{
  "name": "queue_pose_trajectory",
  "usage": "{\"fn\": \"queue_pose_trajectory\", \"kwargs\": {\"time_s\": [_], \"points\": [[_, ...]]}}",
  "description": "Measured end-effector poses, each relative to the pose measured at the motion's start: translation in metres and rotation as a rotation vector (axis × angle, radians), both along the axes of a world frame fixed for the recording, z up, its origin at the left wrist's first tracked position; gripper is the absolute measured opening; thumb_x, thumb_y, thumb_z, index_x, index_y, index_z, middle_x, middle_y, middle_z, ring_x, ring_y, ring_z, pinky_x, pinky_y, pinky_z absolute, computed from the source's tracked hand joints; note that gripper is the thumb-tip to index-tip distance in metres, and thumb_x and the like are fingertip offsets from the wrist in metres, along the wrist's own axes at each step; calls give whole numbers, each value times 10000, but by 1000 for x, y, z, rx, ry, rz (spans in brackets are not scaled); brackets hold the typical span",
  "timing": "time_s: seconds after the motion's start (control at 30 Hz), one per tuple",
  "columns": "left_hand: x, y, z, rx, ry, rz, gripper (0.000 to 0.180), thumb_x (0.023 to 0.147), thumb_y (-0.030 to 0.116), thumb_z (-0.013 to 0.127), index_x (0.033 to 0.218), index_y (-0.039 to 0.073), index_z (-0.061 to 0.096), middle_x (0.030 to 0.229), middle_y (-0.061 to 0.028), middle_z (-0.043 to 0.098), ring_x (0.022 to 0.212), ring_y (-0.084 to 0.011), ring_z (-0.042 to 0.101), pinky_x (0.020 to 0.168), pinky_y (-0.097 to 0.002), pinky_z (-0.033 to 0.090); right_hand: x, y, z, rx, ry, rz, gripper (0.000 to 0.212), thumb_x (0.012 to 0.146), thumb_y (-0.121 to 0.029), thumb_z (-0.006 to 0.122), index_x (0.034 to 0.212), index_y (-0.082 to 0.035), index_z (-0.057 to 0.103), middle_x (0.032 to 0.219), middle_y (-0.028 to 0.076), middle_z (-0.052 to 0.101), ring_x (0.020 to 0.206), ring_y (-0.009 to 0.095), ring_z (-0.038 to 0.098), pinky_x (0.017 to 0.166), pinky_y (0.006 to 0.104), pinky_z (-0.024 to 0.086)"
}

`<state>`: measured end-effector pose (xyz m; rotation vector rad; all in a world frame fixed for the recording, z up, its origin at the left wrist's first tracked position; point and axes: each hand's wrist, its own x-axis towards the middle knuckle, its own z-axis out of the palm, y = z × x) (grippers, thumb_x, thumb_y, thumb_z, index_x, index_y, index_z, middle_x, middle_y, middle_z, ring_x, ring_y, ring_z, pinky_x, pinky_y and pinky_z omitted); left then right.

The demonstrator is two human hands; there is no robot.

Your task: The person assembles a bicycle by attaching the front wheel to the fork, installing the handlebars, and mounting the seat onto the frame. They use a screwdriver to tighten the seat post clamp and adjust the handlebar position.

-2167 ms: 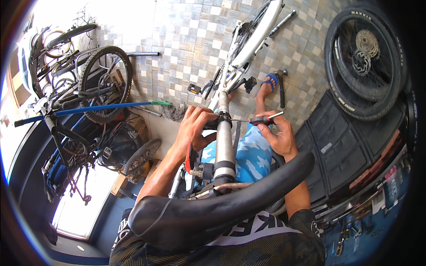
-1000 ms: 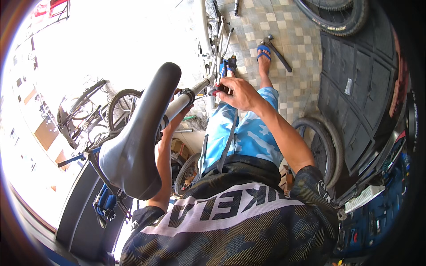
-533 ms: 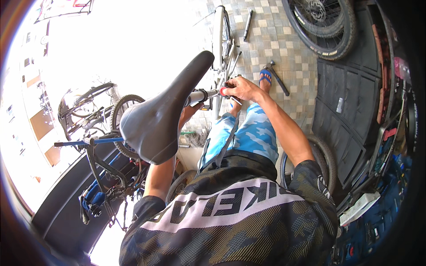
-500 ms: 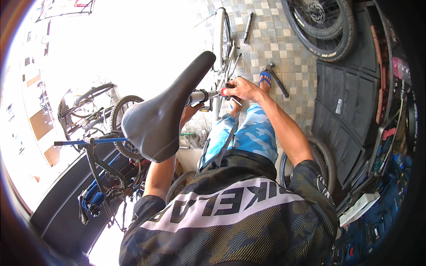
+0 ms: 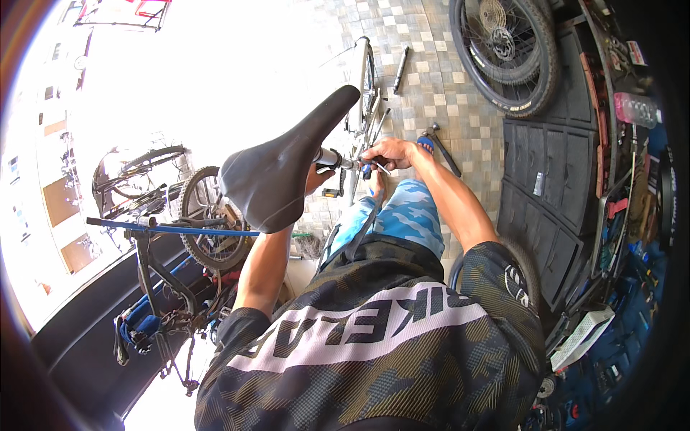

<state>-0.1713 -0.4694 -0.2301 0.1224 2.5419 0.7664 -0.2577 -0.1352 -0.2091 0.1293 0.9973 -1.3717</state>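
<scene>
A black bicycle saddle [image 5: 277, 169] sits high in front of me, on a silver seatpost [image 5: 330, 157]. Partly hidden behind the saddle, my left hand [image 5: 317, 178] is closed round the post just below it. My right hand [image 5: 392, 152] is closed at the lower end of the post, holding a small dark tool with a silver rod [image 5: 387, 170] sticking out. The fingers cover most of that tool. Beyond the hands, low down, lies a light-coloured bicycle frame [image 5: 359, 79] with a wheel.
A hammer [image 5: 445, 151] and a black pump-like tube [image 5: 401, 70] lie on the tiled floor. Bicycle wheels [image 5: 507, 57] rest at the far right beside black drawers [image 5: 550, 158]. More bicycles and a blue-barred stand [image 5: 172, 230] are at left. A pink bottle [image 5: 636, 109] stands at right.
The saddle has shifted right and slightly up in view. My right hand has turned, and the red round piece seen at its fingertips no longer shows.
</scene>
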Motion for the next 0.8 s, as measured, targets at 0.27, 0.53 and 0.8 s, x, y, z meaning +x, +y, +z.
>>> {"fn": "queue_pose_trajectory", "kwargs": {"time_s": [0.27, 0.53, 0.8], "points": [[-6, 23, 25, -82, 165, -18, 751, 735, 286, 941, 1357, 41, 599, 1259, -184, 665, 1179, -347, 619, 1045, -435, 473, 0, 2, 5, 168, 893, 182, 423, 907, -438, 794, 1229, -172, 730, 986, 28, 753, 863, 184, 686, 718, 336, 515], [-6, 23, 91, 51, 396, -52, 573, 793, 190, 883, 1302, 65, 652, 1193, -133, 688, 1076, -278, 650, 949, -396, 515, 37, 11, 30, 66, 152, -202, 694, 981, -588, 660, 1504, -147, 548, 1125, 46, 686, 942, 160, 695, 745, 335, 547], [-16, 61, 178, 180, 499, -74, 383, 898, 138, 795, 1254, 49, 684, 1113, -89, 710, 963, -185, 675, 858, -331, 549, 56, 6, 13, 154, -5, -586, 549, 965, -324, 761, 1429, -135, 537, 1005, 8, 698, 774, 112, 630, 646, 293, 477]]}}
